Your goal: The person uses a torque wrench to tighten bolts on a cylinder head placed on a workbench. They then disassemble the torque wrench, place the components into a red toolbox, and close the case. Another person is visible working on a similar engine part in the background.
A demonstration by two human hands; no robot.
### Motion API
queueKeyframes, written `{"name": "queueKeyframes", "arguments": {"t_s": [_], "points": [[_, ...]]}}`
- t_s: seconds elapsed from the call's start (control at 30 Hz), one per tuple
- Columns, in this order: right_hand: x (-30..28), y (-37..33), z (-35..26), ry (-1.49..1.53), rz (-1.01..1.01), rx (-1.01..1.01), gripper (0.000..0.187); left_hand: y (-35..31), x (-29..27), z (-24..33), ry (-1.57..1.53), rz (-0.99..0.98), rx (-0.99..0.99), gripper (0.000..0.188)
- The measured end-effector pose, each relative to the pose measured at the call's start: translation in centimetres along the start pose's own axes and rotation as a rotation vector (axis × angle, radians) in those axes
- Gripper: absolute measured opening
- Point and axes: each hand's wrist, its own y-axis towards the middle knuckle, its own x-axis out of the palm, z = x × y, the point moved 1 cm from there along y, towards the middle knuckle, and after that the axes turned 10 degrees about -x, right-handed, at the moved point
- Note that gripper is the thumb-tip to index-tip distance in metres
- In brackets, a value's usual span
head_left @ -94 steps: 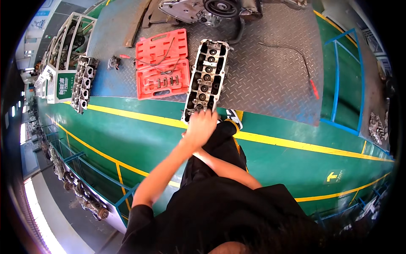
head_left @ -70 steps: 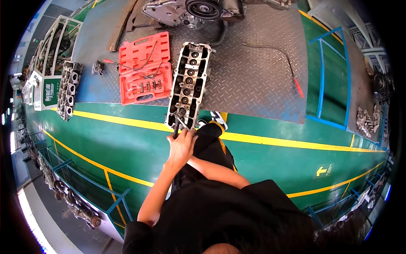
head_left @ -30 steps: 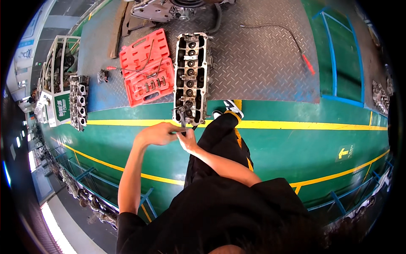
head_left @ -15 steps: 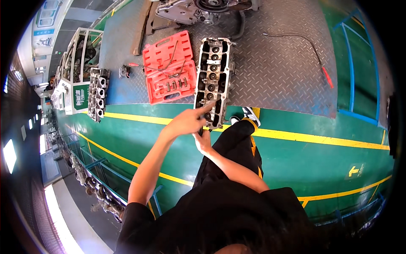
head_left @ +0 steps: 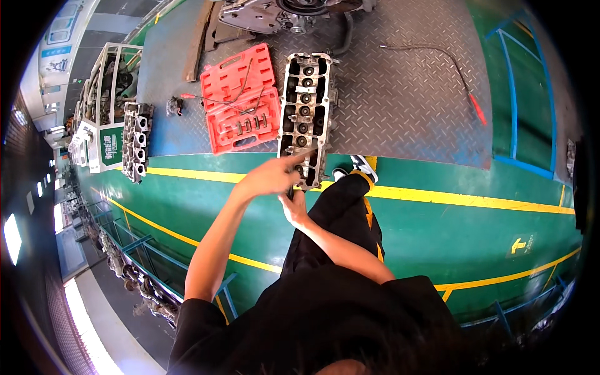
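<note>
A long metal cylinder head point(head_left: 305, 112), with a row of round bores along its middle, lies lengthwise in front of me, its near end past the plate's edge. Over that near end reaches my left hand point(head_left: 267, 178), its index finger stretched across the top and the other fingers partly curled; nothing shows in it. Just below the same end is my right hand point(head_left: 294, 207), fingers closed by a small dark part that I cannot make out. Left of the cylinder head lies an open red tool case point(head_left: 240, 100) with several short metal pieces in its slots.
The patterned steel plate point(head_left: 400, 106) bears a red-handled flexible rod point(head_left: 465, 84) at right, and another rod lies across the case. An engine point(head_left: 275, 15) stands at the far side. Another cylinder head point(head_left: 135, 140) sits at left. Blue railing point(head_left: 515, 94) borders the right.
The whole view has shifted slightly to the left. Both hands stay at the near end of the cylinder head, with little visible movement against it.
</note>
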Motion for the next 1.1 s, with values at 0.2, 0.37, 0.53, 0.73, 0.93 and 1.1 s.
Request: {"name": "queueKeyframes", "arguments": {"t_s": [0.2,0.37,0.53,0.73,0.93,1.1], "points": [[-0.7,-0.1,-0.9,-0.139,-0.06,0.049,0.039,-0.4,-2.5,-4.3,0.536,-0.016,-0.34,0.056],[0.2,0.0,0.4,-0.104,-0.022,0.075,0.038,0.3,-2.0,-1.4,0.235,0.053,0.136,0.059],[-0.8,-0.3,0.4,-0.24,-0.058,0.107,0.039,0.4,-3.0,-2.8,0.755,0.105,-0.199,0.061],[0.2,-0.2,3.2,-0.06,0.031,0.014,0.039,-1.0,-0.7,3.4,0.331,-0.268,-0.104,0.062],[-0.8,-0.3,-1.2,-0.302,-0.05,0.095,0.04,-0.5,-2.1,-0.4,0.743,0.255,-0.27,0.06],[-0.6,0.1,-1.1,-0.272,-0.053,0.088,0.04,-0.3,-3.8,-5.7,0.709,0.105,-0.302,0.042]]}}
